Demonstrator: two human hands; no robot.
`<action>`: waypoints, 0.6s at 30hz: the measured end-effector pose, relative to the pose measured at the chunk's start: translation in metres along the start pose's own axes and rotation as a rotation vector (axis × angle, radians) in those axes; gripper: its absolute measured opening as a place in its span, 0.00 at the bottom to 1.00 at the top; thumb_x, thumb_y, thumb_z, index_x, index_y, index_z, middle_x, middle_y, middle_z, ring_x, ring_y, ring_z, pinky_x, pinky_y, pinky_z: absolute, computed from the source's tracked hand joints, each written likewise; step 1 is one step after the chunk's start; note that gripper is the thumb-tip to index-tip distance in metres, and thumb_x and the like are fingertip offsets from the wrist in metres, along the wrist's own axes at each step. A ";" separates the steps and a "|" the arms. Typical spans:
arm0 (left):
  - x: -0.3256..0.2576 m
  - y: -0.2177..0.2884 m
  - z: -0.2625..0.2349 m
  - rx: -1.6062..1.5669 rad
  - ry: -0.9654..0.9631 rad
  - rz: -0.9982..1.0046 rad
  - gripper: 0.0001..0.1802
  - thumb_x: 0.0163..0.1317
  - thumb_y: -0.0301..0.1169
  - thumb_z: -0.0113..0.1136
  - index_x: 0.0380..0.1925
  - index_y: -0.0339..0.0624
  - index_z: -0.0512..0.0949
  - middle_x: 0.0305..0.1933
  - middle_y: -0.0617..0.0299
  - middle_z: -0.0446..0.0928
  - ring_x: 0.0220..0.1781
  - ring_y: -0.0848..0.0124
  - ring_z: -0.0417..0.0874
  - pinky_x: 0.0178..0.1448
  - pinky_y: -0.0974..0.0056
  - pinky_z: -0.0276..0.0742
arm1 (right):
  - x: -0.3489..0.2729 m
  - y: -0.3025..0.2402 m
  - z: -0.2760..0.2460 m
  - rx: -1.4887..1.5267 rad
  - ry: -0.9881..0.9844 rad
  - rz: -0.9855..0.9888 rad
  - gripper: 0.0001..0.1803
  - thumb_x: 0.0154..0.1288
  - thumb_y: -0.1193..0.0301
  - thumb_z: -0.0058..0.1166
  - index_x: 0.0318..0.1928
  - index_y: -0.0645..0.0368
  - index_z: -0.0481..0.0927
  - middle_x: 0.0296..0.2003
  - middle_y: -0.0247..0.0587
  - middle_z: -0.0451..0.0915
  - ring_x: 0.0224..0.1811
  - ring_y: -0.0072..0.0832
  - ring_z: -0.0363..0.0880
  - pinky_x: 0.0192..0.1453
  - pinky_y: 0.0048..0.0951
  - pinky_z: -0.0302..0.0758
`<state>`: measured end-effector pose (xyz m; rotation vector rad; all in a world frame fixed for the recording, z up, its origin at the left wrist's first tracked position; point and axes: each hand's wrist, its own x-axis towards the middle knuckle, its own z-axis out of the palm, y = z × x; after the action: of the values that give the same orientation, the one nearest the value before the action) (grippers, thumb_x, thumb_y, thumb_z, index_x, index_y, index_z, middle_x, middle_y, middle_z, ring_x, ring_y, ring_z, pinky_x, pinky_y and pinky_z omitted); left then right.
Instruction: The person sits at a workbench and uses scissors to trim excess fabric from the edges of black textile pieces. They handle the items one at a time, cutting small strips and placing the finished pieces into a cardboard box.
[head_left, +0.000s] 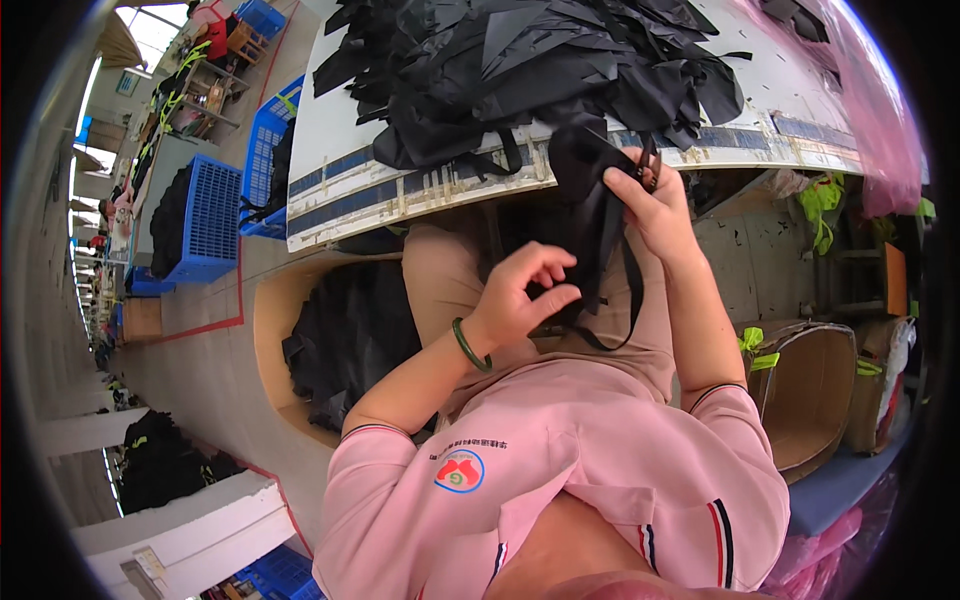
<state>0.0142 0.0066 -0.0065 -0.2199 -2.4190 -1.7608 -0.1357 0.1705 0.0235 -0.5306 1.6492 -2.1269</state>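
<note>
My right hand (652, 205) grips a black fabric piece (582, 175) at the table's front edge, thumb pressed on top. From it the cloth and a narrow black strap (637, 290) hang down over my lap. A small dark object (650, 165) with a shiny spot pokes out at these fingers; its kind is unclear. Left of the hanging cloth is my left hand (523, 290), with a green bangle (470, 345) on its wrist. Its fingers are half curled, the thumb apart from them, and nothing shows in it. A heap of black fabric pieces (500, 70) covers much of the tabletop.
The white table (335, 205) has a worn, taped front edge. Left of my legs, a cardboard box (268, 320) holds black fabric. Blue crates (205, 220) stand farther left. Another cardboard box (808, 385) is at right, below pink plastic sheeting (885, 150).
</note>
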 end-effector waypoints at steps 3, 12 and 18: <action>0.022 0.026 -0.016 0.024 0.200 0.179 0.30 0.54 0.42 0.69 0.52 0.37 0.71 0.45 0.60 0.73 0.46 0.68 0.73 0.53 0.65 0.69 | -0.012 -0.018 0.013 -0.073 -0.168 -0.124 0.10 0.64 0.74 0.56 0.44 0.64 0.78 0.25 0.26 0.76 0.26 0.11 0.70 0.30 0.16 0.67; 0.016 0.034 -0.031 -0.442 0.400 0.028 0.15 0.62 0.22 0.59 0.48 0.29 0.75 0.46 0.61 0.79 0.45 0.78 0.77 0.51 0.73 0.73 | -0.015 -0.026 0.035 -0.283 -0.104 -0.165 0.11 0.66 0.77 0.52 0.47 0.66 0.78 0.34 0.36 0.82 0.37 0.17 0.77 0.45 0.20 0.73; -0.003 0.031 -0.038 -0.464 0.497 -0.033 0.12 0.62 0.23 0.58 0.46 0.32 0.77 0.45 0.62 0.80 0.44 0.78 0.78 0.51 0.72 0.73 | -0.020 -0.017 0.060 -0.278 -0.055 -0.185 0.17 0.61 0.69 0.60 0.49 0.63 0.77 0.39 0.39 0.82 0.41 0.21 0.79 0.47 0.22 0.73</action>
<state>0.0248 -0.0199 0.0332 0.1940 -1.6695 -2.0671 -0.0884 0.1357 0.0531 -0.8476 1.9438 -1.9939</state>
